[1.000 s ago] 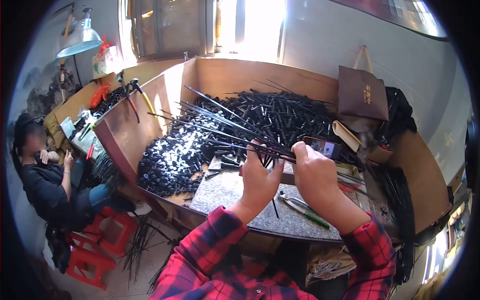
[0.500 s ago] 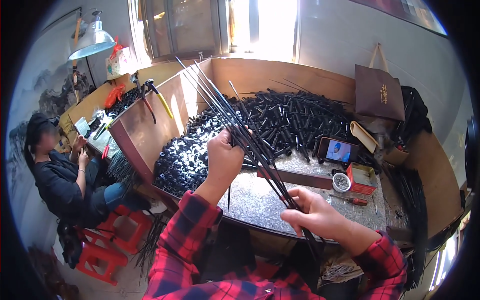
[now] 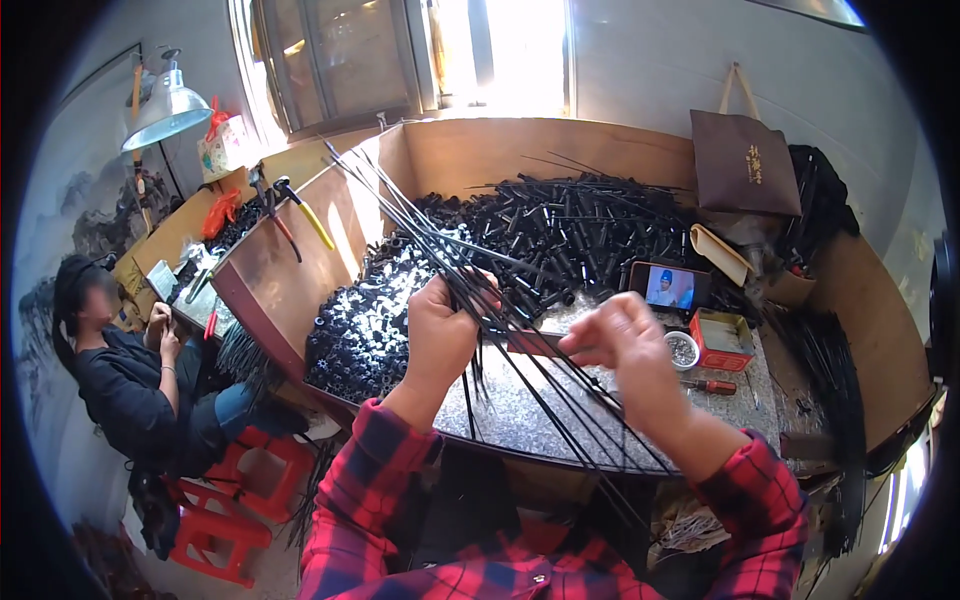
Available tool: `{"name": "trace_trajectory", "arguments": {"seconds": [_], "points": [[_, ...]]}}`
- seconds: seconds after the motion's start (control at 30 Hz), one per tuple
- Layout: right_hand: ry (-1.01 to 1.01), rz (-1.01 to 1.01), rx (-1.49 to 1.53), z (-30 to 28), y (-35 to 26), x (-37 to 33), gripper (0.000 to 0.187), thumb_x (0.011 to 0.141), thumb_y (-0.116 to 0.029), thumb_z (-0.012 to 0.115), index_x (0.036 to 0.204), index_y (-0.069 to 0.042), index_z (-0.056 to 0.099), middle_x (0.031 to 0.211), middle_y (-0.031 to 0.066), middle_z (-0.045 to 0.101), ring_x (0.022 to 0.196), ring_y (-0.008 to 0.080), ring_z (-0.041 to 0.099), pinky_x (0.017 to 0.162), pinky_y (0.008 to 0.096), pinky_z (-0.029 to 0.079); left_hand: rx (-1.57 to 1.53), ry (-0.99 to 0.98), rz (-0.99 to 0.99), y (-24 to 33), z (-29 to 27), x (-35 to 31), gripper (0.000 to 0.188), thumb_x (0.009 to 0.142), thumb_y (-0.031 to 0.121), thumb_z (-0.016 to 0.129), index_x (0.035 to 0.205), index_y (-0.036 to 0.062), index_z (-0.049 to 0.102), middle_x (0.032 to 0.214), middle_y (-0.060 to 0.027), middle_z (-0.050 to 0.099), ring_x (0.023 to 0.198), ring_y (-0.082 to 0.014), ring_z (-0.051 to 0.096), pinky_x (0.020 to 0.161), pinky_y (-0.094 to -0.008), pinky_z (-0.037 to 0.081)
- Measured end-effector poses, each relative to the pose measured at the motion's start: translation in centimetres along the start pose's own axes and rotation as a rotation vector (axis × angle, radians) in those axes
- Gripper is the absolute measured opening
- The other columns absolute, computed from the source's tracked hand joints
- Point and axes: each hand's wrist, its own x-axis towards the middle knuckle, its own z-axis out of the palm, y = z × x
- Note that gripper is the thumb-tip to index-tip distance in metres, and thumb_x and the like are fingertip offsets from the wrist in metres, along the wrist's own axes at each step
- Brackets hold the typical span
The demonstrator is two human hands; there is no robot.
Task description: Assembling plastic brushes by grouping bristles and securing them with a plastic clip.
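Observation:
Wrapped round the middle of a bundle of long thin black rods (image 3: 410,217), my left hand (image 3: 446,325) keeps them slanting over the worktable. Their lower ends fan out toward the table's front edge. Above those lower ends is my right hand (image 3: 632,352), off the rods, its fingers loosely bent and apart, slightly blurred. Nothing shows between them. Behind my hands lies a heap of short black tubular parts (image 3: 570,235), with smaller shiny black pieces (image 3: 365,335) piled to its left.
Wooden boards (image 3: 300,255) wall the speckled tabletop (image 3: 515,395). Pliers (image 3: 305,212) hang on the left divider. At right are a phone (image 3: 668,287), a white cup of small bits (image 3: 682,351), a red box (image 3: 722,340), a screwdriver (image 3: 712,386). A person (image 3: 130,375) sits at left.
My right hand has let go of the rods' lower part and risen up and slightly right. The rods' lower ends have spread apart. My left hand keeps its grip, slightly lower.

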Motion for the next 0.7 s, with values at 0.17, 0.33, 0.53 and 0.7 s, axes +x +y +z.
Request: {"name": "trace_trajectory", "arguments": {"seconds": [0.17,0.33,0.53,0.7], "points": [[0.212,-0.128,0.073,-2.2,-3.4,2.1,0.017,0.1,-0.023,0.039,0.095,-0.009,0.047,0.084,0.0094,0.063,0.071,0.018,0.064,0.056,0.0307,0.055,0.047,0.003,-0.018,0.5,-0.9,-0.4,0.014,0.08,-0.006,0.058,0.091,-0.0004,0.065,0.077,-0.0043,0.067,0.069,-0.0084,0.061,0.064,-0.0219,0.049],[0.309,-0.304,0.028,-5.0,-6.6,3.5,0.018,0.099,-0.024,0.042,0.096,-0.008,0.05,0.077,0.0078,0.062,0.064,0.0132,0.062,0.044,0.0256,0.05,0.065,0.015,0.024,0.1,-1.1,-0.4,0.012,0.081,-0.003,0.061,0.091,0.001,0.066,0.075,-0.0023,0.066,0.069,-0.0068,0.061,0.062,-0.0215,0.048],[0.18,-0.233,-0.371,-4.0,-7.9,4.0,0.021,0.098,-0.027,0.048,0.096,-0.006,0.05,0.07,0.0053,0.06,0.051,0.0085,0.056,0.039,0.0208,0.045,0.07,-0.003,0.035,0.9,-0.9,-0.7,0.011,0.081,-0.002,0.061,0.091,-0.0001,0.066,0.077,-0.0022,0.066,0.071,-0.0075,0.061,0.066,-0.0222,0.048],[-0.126,-0.001,-0.673,0.5,-4.6,2.8,0.019,0.099,-0.021,0.044,0.098,-0.002,0.046,0.069,0.0066,0.061,0.059,0.012,0.061,0.047,0.0236,0.048,0.107,-0.026,0.038,1.4,0.3,-1.3,0.01,0.08,-0.003,0.06,0.089,-0.001,0.065,0.077,-0.0022,0.066,0.072,-0.0068,0.061,0.067,-0.0224,0.049]]}}
